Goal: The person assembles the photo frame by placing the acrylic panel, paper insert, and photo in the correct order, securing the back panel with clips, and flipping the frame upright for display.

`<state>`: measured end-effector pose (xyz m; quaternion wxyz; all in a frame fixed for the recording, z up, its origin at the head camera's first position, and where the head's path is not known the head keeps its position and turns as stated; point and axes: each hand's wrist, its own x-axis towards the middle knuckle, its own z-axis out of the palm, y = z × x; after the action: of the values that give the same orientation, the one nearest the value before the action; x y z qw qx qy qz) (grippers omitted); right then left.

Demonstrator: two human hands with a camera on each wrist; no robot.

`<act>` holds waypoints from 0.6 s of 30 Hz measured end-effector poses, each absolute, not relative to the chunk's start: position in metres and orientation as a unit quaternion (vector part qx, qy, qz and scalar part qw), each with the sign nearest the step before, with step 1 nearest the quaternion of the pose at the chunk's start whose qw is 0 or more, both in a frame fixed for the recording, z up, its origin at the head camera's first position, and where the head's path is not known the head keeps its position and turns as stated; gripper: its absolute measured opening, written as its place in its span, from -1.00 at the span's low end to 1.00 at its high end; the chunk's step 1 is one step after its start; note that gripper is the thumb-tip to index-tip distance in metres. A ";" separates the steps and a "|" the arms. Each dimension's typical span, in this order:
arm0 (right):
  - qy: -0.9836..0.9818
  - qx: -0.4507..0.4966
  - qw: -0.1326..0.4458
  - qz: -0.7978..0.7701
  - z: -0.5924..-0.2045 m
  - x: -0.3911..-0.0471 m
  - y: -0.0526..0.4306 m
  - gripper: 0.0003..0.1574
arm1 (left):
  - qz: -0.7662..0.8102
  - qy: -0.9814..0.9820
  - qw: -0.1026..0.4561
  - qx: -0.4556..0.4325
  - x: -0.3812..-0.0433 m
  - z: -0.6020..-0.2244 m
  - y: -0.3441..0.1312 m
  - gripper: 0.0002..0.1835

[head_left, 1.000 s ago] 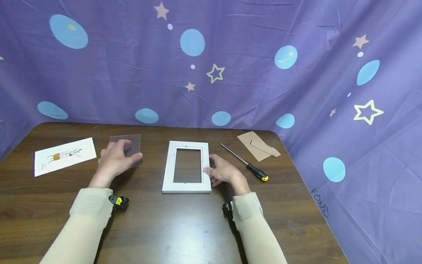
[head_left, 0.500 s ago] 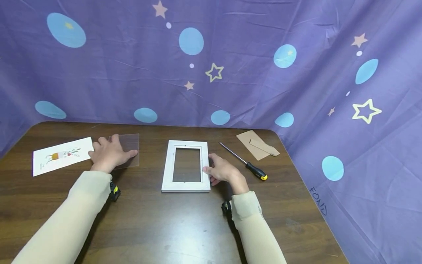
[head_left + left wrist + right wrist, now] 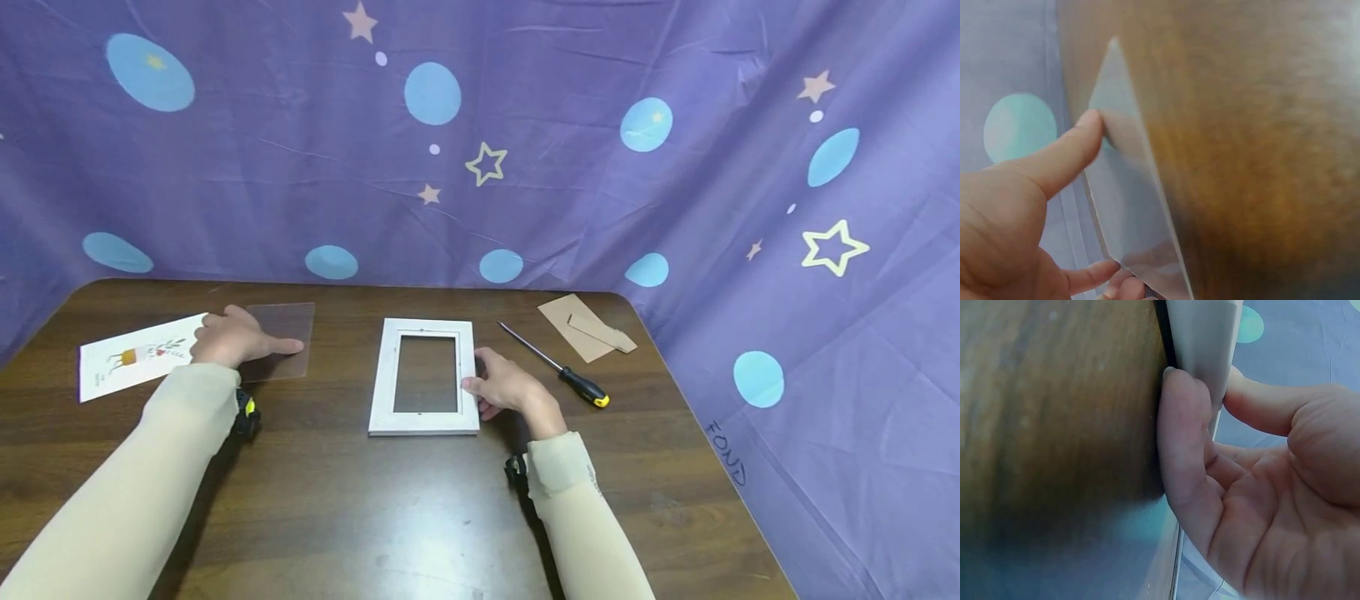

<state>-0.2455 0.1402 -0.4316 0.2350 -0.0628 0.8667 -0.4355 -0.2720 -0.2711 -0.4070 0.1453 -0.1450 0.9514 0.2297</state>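
My left hand (image 3: pixel 228 337) lies over the left part of a clear rectangular sheet (image 3: pixel 288 321). In the left wrist view its thumb stretches straight across the sheet (image 3: pixel 1125 194) and touches its face. Its other fingertips meet the sheet's edge, apart from the thumb. Partly under that hand's side is a white card (image 3: pixel 142 358) printed with an animal and leaves. My right hand (image 3: pixel 513 387) holds the right side of a white picture frame (image 3: pixel 384 379), thumb on top and fingers along the outer edge; the right wrist view shows this frame side (image 3: pixel 1200 337) close up.
Right of the frame lies a screwdriver (image 3: pixel 581 387) with a black and yellow handle. Behind it, near the table's right edge, is a brown backing board (image 3: pixel 573 325) with a stand leg. A purple curtain (image 3: pixel 555 208) hangs behind the brown wooden table (image 3: pixel 337 500).
My left hand has slid left across the clear sheet toward the card, uncovering more of the sheet. The sheet has turned slightly. My right hand and the picture frame have stayed put.
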 end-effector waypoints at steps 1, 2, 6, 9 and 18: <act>0.867 -0.062 0.235 -0.435 -0.432 -0.246 0.140 -0.19 | 0.234 0.948 0.157 -0.146 -0.273 -0.405 -0.273 0.48; 0.867 -0.062 0.235 -0.435 -0.432 -0.246 0.141 -0.19 | 0.238 0.946 0.167 -0.147 -0.274 -0.404 -0.274 0.48; 0.863 -0.066 0.236 -0.441 -0.432 -0.246 0.141 -0.19 | 0.258 0.933 0.206 -0.144 -0.279 -0.400 -0.282 0.48; 0.862 -0.067 0.235 -0.445 -0.431 -0.246 0.142 -0.20 | 0.264 0.928 0.223 -0.140 -0.283 -0.400 -0.288 0.42; 0.858 -0.067 0.235 -0.453 -0.431 -0.246 0.142 -0.21 | 0.244 0.936 0.225 -0.118 -0.288 -0.402 -0.296 0.22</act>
<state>-0.2464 0.1419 -0.4312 0.2355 -0.0666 0.8575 -0.4525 -0.2881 -0.2964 -0.4018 0.2251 -0.1176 0.9358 0.2444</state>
